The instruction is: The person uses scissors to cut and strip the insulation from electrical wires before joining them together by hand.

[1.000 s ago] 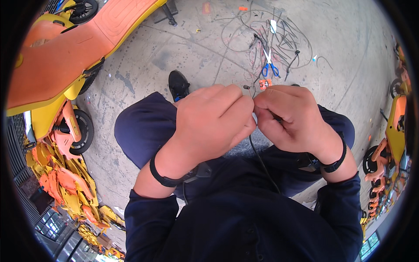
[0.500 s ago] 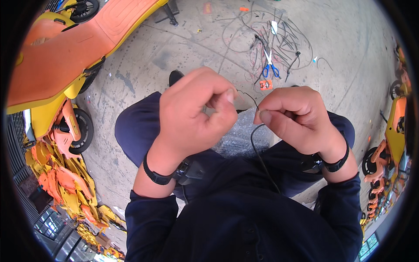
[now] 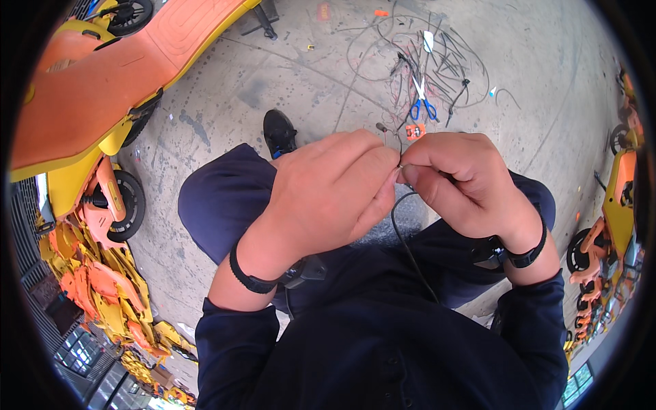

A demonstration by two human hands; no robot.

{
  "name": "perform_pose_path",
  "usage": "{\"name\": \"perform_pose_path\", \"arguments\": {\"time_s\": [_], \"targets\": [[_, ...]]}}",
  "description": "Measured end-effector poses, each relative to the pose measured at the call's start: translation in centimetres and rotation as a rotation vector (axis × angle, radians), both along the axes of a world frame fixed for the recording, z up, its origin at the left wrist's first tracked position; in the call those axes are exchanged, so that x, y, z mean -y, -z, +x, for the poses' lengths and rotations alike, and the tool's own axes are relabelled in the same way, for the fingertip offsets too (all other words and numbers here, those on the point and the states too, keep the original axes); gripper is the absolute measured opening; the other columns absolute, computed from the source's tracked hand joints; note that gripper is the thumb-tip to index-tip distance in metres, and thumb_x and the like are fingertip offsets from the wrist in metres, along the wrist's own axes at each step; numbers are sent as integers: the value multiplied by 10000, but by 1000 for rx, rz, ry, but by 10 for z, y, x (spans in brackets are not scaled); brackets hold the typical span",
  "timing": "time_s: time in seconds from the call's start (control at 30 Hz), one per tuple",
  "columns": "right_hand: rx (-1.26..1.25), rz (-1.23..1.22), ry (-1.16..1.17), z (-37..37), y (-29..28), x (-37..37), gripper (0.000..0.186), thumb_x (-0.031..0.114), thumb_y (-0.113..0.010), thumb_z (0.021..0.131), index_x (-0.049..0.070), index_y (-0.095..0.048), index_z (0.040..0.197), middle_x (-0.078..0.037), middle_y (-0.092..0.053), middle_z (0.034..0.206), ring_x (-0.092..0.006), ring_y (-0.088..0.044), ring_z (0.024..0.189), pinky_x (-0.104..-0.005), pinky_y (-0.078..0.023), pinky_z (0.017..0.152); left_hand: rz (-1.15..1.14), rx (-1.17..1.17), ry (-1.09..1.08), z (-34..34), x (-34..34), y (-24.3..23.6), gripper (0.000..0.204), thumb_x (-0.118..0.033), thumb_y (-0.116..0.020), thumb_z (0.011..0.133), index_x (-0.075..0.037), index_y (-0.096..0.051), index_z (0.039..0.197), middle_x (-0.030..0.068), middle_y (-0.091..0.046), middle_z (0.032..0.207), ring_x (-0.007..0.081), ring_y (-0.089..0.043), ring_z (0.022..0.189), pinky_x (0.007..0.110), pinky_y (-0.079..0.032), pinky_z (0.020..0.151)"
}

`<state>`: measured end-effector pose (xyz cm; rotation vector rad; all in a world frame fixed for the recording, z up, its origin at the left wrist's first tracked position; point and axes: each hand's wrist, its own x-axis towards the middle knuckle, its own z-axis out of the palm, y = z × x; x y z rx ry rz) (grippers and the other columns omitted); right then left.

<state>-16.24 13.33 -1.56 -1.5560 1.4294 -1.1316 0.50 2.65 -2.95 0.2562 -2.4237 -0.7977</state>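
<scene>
My left hand (image 3: 328, 191) is curled with its back up, its fingertips meeting those of my right hand (image 3: 458, 181), which pinches a thin dark wire. The black cable (image 3: 406, 247) runs from my fingers down over my lap. A thin wire end with a small dark tip (image 3: 381, 127) sticks up just beyond the fingers. What exactly my fingertips hold at the joint is too small to make out. Below the hands lies a sheet of clear wrinkled plastic (image 3: 379, 232). Beyond them are blue-handled scissors (image 3: 429, 109) and a small orange item (image 3: 415, 132) on the floor.
Loose cables and cut wires (image 3: 465, 61) lie on the concrete floor (image 3: 198, 89) ahead. A large orange-and-yellow vehicle body (image 3: 82, 116) stands at the left, above a heap of orange and yellow panels (image 3: 102, 287). More wheeled orange-and-yellow vehicles (image 3: 608, 225) line the right side.
Half a second ago my left hand was turned and apart from the right; it has moved back down and rightward, and both hands' fingertips now meet at the wire.
</scene>
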Motion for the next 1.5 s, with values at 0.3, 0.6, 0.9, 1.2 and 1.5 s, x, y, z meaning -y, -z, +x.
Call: {"name": "perform_pose_path", "arguments": {"time_s": [0.3,0.6,0.9,1.2,1.5], "targets": [[49,51,-43,-1,-2,-1,79,-35,-517,785,15,-578,788,-95,-563,659,-249,-552,564,-307,-425,513,-71,-56,-19,-1,-1,-2,152,8,-653,613,-45,-619,751,78,-581,705,244,-561,574,302,-458,513],[266,141,-6,1,-3,-3,95,-31,-521,840,-1,-610,852,-55,-584,709,-120,-530,610,-245,-425,560,-35,-131,-143,-5,-6,-1,136,13,-659,604,-48,-616,717,74,-578,684,225,-561,568,280,-447,515],[253,213,-48,-5,-10,-5,101,-35,-517,853,-9,-613,864,-61,-613,755,-116,-555,650,-241,-444,597,-36,-32,-213,2,6,-4,71,-9,-633,674,-38,-603,732,77,-590,679,223,-569,598,287,-450,538],[259,183,-57,-4,-8,-4,101,-37,-522,853,-3,-616,865,-45,-604,732,-110,-541,622,-238,-426,569,197,-44,43,0,3,1,218,-245,-691,791,-56,-585,787,71,-551,694,248,-548,591,309,-426,489],[521,324,-229,-7,-16,-4,118,-27,-507,889,-25,-625,901,-49,-635,812,-95,-571,756,-226,-453,677,377,-5,154,3,-3,-10,167,-101,-583,858,-43,-535,709,67,-489,613,257,-511,540,317,-403,475]]}}
